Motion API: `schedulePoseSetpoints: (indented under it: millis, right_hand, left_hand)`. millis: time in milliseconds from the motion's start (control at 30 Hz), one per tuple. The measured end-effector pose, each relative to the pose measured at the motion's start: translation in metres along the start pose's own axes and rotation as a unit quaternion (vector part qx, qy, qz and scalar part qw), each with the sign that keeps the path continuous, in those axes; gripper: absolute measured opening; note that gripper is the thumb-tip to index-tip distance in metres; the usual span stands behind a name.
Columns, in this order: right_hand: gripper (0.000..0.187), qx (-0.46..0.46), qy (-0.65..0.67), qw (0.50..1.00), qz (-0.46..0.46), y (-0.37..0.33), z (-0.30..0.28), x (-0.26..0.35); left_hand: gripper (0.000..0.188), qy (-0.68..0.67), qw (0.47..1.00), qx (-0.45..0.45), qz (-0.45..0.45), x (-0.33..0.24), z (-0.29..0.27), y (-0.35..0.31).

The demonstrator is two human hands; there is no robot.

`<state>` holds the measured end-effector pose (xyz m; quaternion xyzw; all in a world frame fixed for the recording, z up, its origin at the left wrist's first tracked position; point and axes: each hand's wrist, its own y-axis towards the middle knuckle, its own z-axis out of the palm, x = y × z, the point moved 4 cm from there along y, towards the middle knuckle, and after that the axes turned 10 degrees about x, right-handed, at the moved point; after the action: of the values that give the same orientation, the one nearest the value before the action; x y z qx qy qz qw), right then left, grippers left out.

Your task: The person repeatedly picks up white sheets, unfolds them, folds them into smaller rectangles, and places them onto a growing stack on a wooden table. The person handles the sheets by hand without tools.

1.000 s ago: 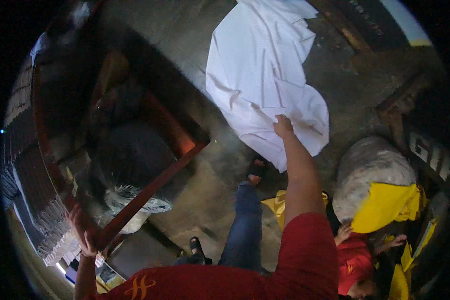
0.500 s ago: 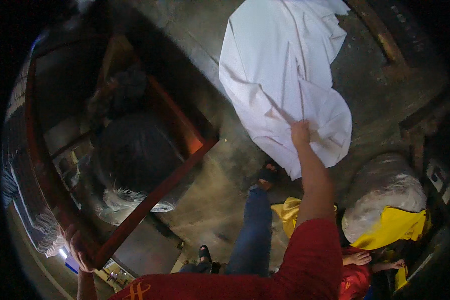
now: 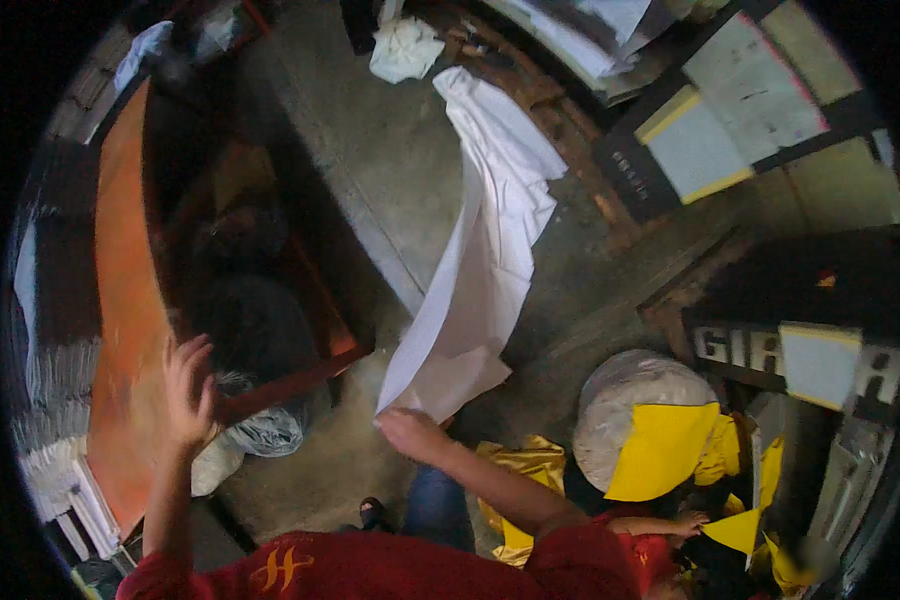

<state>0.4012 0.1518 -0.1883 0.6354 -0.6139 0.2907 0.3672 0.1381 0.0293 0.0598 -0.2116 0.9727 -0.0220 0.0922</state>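
Note:
My right hand point(image 3: 413, 432) is closed on the near corner of a long white cloth point(image 3: 495, 235). From the hand the cloth runs away over the concrete floor, narrow and folded at its far end. My left hand point(image 3: 187, 395) is raised with fingers spread and nothing in it. It is nearest to the inner edge of an orange-brown wooden table point(image 3: 125, 320), whose dark underside holds a large bundle in dark plastic. Whether the fingers touch the wood I cannot tell.
A plastic-wrapped roll point(image 3: 640, 385) stands at right, with yellow cloth point(image 3: 660, 450) over it. Beside me a co-worker's hand point(image 3: 688, 525) is near yellow pieces. Black framed boards point(image 3: 750, 350) line the right side. A crumpled white cloth point(image 3: 406, 50) lies far off.
My right hand has drawn the white cloth nearer and leftward, pulling it long and narrow. My left hand has come off the table's lower corner and opened. The view has shifted.

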Motion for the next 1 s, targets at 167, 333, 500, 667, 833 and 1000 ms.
schedulePoseSetpoints:
  millis: [167, 333, 500, 667, 833, 1000]
  right_hand:
    - [0.010, 0.023, -0.052, 0.998, 0.024, -0.001, -0.027, 0.166]
    - [0.011, -0.024, -0.099, 0.990, 0.101, -0.033, -0.039, 0.313]
    - [0.014, -0.012, -0.177, 0.983, 0.037, -0.072, 0.012, 0.449]
    - [0.017, -0.025, -0.134, 0.990, 0.032, -0.099, 0.051, 0.539]
    - [0.025, 0.021, -0.131, 0.984, 0.122, -0.124, 0.053, 0.547]
    - [0.029, 0.089, -0.058, 0.974, 0.200, -0.139, 0.063, 0.484]
  left_hand:
    - [0.041, -0.252, 0.929, 0.104, 0.250, -0.107, 0.019, -0.047]
    - [0.041, -0.332, 0.868, 0.194, 0.316, -0.138, 0.013, -0.160]
    - [0.022, -0.328, 0.865, 0.132, 0.355, -0.096, 0.008, -0.280]
    - [0.023, -0.338, 0.900, 0.169, 0.218, -0.050, 0.042, -0.360]
    - [0.020, -0.305, 0.939, 0.039, 0.151, 0.023, -0.006, -0.422]
    - [0.023, -0.192, 0.977, -0.088, -0.002, 0.113, -0.125, -0.511]
